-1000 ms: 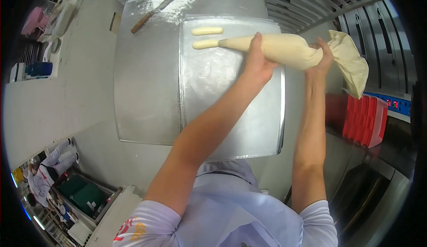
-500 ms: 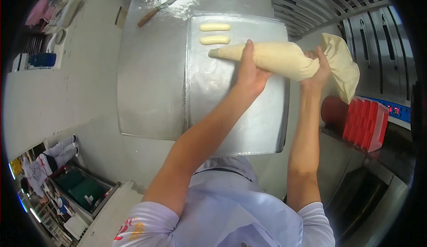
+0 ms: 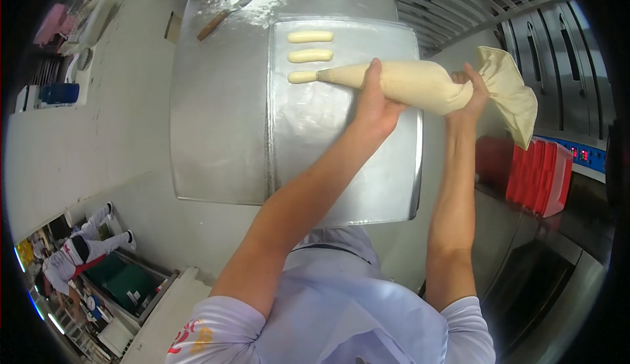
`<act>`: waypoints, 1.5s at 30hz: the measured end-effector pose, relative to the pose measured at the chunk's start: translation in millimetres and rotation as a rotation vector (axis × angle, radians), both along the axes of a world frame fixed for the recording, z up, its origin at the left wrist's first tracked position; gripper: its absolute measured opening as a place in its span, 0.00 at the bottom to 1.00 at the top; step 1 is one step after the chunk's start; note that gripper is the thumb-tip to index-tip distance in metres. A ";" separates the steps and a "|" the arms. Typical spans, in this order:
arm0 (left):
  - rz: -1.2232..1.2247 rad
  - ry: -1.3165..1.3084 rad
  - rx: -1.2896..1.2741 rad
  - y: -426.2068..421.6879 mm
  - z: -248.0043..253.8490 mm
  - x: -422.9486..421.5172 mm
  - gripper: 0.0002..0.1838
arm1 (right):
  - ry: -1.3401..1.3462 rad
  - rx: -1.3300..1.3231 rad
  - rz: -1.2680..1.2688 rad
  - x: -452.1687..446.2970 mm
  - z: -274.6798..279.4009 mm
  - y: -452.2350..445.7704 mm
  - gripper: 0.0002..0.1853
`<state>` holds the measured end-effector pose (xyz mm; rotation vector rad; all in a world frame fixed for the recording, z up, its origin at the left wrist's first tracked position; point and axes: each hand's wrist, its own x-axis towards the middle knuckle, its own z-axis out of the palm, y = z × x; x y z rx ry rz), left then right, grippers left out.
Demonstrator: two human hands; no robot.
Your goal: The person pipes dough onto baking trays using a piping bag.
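A full, cream-coloured piping bag (image 3: 417,83) lies almost level over the metal baking tray (image 3: 315,167). Its front part rests in my left hand (image 3: 379,105), thumb on top and fingers hidden underneath. Around the twisted neck at the bag's back end, my right hand (image 3: 471,98) is closed, and the loose cloth end flops out beyond it. From the metal tip (image 3: 323,75), pointing left, comes a short strip of pale dough or batter (image 3: 302,77) lying on the tray. Two finished strips, an upper one (image 3: 310,37) and a lower one (image 3: 310,56), lie parallel above it.
The tray sits on a metal table (image 3: 216,121) dusted with flour. A long knife or spatula with a wooden handle (image 3: 215,25) lies at the far left. Red plastic containers (image 3: 535,177) stand at right, below a slatted rack (image 3: 472,3). Another person (image 3: 72,259) is at lower left.
The bag's tip has drawn slightly right relative to the tray, and a short third strip now shows in front of it. Both hands keep hold of the bag. The person at lower left has shifted.
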<state>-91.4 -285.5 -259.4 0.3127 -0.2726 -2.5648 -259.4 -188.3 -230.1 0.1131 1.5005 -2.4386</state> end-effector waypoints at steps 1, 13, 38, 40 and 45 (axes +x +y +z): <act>-0.068 -0.100 0.284 0.4 19.3 -1.0 0.33 | -0.015 -0.005 -0.018 0.0 7.5 4.1 0.18; 0.050 -0.109 -0.224 24.3 13.2 21.6 0.33 | -0.238 -0.199 -0.022 72.6 82.6 13.3 0.13; -0.110 -0.169 0.340 40.0 34.3 25.7 0.32 | -0.068 0.062 -0.089 43.4 39.4 41.3 0.18; -0.123 -0.180 0.328 43.2 38.5 23.7 0.32 | -0.052 0.085 -0.069 38.0 34.0 54.2 0.13; -0.061 -0.130 0.214 54.7 61.0 32.7 0.32 | -0.072 -0.550 0.373 64.7 26.7 99.8 0.38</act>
